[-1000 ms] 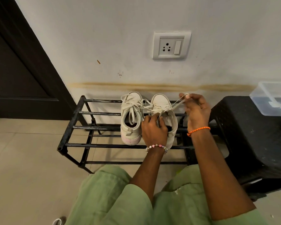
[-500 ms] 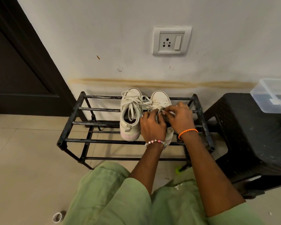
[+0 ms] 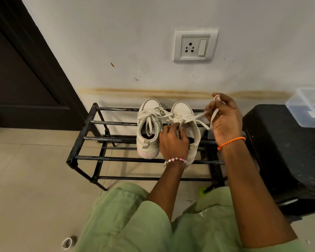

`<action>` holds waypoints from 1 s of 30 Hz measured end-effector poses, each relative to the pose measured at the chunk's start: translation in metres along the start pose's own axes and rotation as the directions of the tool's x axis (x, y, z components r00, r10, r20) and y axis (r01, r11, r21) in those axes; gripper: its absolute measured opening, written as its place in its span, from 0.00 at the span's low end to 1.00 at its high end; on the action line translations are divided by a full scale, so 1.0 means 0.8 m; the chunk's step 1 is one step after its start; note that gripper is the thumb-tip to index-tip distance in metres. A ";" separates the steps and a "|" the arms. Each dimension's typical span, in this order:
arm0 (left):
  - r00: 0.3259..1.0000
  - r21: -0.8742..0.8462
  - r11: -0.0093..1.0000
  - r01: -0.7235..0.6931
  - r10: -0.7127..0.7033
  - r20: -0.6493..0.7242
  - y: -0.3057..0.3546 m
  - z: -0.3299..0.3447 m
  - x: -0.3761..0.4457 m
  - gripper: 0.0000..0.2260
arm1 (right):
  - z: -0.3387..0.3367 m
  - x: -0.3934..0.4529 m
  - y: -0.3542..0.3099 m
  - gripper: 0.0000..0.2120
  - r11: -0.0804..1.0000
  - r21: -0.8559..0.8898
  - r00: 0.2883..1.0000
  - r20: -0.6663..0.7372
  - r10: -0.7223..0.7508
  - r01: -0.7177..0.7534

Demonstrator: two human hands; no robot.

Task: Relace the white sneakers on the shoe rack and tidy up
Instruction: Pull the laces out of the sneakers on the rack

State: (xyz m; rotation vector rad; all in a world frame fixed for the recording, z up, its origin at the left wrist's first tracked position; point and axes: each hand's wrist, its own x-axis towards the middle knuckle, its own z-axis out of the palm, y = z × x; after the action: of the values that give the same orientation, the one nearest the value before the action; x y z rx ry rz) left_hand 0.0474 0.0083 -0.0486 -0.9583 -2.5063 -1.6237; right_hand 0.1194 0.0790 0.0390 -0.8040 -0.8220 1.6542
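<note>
Left hand (image 3: 174, 140) gripped right sneaker (image 3: 186, 124) on rack (image 3: 84, 131); right hand (image 3: 224, 118), earlier at the shoe, had pulled pinched lace (image 3: 200, 116) up rightward.

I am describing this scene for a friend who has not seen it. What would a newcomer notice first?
First, the two hands at work on the right sneaker: the right hand pulls a white lace up and to the right, while the left hand holds the shoe. The left sneaker stands beside it on the black shoe rack. Above them, a white wall socket stands out.
</note>
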 end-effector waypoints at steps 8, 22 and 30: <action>1.000 -0.001 1.000 0.003 -0.003 0.001 0.001 -0.001 0.001 0.11 | -0.025 0.003 0.056 0.09 -0.031 -0.926 0.926 0.377 -0.011 0.377; 0.999 0.007 1.000 -0.021 0.021 -0.024 -0.003 0.002 0.000 0.09 | 0.000 -0.009 -0.002 0.09 0.993 -0.116 0.977 0.208 0.037 -0.013; 1.000 0.004 1.000 -0.030 0.030 -0.006 0.000 0.000 0.001 0.12 | -0.009 -0.005 0.037 0.07 0.214 -0.922 0.947 0.312 -0.079 0.322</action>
State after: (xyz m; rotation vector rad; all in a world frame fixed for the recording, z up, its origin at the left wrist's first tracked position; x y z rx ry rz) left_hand 0.0466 0.0084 -0.0482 -0.9839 -2.4781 -1.6098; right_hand 0.1113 0.0701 0.0106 -1.2850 -2.1347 0.7823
